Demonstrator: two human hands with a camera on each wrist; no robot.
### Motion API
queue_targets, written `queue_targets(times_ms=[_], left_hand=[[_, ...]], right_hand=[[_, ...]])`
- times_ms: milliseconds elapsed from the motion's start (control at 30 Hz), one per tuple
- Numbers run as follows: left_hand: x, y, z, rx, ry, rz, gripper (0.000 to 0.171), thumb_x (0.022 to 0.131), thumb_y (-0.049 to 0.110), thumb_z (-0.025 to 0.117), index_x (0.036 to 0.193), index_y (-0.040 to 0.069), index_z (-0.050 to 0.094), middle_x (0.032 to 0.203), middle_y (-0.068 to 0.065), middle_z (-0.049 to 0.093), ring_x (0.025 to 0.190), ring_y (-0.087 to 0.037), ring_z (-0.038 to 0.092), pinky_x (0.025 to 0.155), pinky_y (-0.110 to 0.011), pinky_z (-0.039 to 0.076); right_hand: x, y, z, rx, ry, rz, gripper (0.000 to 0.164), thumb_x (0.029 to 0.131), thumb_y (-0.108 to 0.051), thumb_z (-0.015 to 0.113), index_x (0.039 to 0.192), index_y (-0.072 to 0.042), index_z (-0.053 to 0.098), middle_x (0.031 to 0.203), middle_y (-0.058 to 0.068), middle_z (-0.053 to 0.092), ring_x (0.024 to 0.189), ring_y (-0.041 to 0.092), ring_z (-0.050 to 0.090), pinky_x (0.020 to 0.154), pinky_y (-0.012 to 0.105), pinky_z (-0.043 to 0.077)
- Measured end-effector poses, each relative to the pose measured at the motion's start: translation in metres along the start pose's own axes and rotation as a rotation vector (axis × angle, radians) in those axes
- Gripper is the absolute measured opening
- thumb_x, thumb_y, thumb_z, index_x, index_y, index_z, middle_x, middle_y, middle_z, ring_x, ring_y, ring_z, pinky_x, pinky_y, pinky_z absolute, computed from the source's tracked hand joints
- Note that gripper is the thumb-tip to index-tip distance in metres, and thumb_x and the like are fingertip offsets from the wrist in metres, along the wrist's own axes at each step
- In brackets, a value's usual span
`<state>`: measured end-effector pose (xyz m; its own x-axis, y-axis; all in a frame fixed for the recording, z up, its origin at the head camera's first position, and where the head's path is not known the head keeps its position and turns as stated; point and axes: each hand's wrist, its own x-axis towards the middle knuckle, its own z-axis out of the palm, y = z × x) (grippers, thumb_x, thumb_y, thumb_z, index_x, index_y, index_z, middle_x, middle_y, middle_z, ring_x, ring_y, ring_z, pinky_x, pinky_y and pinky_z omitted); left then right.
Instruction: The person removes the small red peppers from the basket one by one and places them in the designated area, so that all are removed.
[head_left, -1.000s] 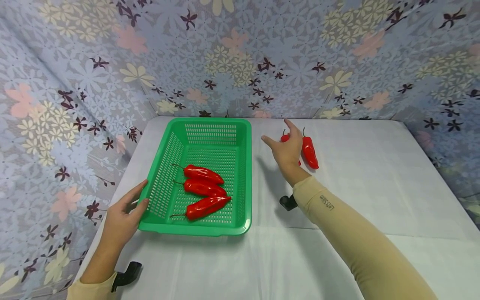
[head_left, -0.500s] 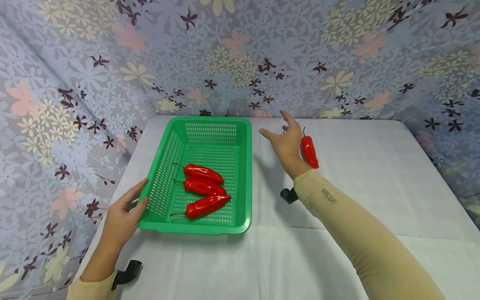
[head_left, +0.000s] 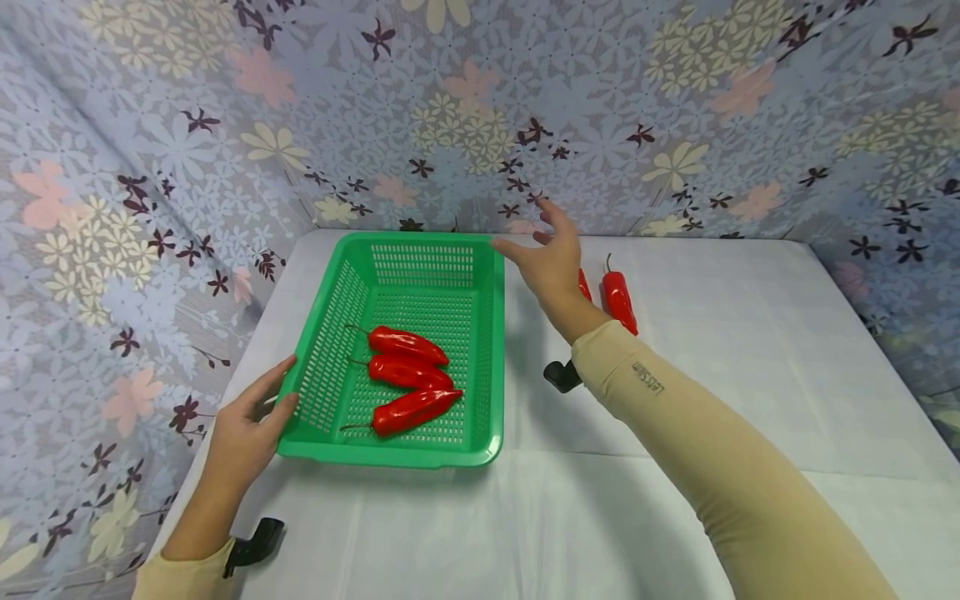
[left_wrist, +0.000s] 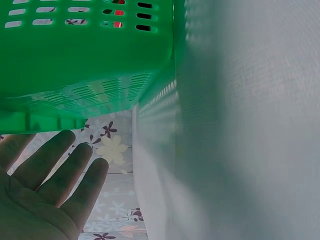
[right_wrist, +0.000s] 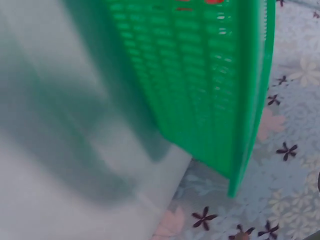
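The left wrist view shows the left hand (left_wrist: 42,206), fingers apart beside the green basket (left_wrist: 85,62); the head view alone shows three peppers (head_left: 407,372) inside and the right hand (head_left: 553,265), spread.

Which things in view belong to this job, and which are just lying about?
Likely the job: green basket, three red peppers inside it, two red peppers outside it, left hand, right hand.
Likely just surroundings: white table cover, floral backdrop, black wrist pieces.

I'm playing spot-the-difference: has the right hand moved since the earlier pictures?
Yes. In the head view, the right hand moved left and up, toward the far right corner of the green basket, which stayed put.
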<state>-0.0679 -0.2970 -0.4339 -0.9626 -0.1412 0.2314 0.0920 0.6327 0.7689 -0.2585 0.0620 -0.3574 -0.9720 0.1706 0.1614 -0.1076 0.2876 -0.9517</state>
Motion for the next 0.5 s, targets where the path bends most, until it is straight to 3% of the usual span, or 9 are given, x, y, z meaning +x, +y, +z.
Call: queue_targets(times_ms=[500], left_hand=[[0.000, -0.002, 0.001, 0.024, -0.002, -0.028, 0.047, 0.103, 0.022, 0.059, 0.149, 0.020, 0.052, 0.145, -0.010, 0.055, 0.126, -0.035, 0.056, 0.096, -0.057, 0.048]], right_hand=[[-0.009, -0.022, 0.024, 0.093, -0.106, -0.035, 0.080, 0.081, -0.024, 0.087, 0.151, -0.022, 0.048, 0.144, 0.008, 0.051, 0.120, 0.024, 0.059, 0.090, 0.035, 0.056]])
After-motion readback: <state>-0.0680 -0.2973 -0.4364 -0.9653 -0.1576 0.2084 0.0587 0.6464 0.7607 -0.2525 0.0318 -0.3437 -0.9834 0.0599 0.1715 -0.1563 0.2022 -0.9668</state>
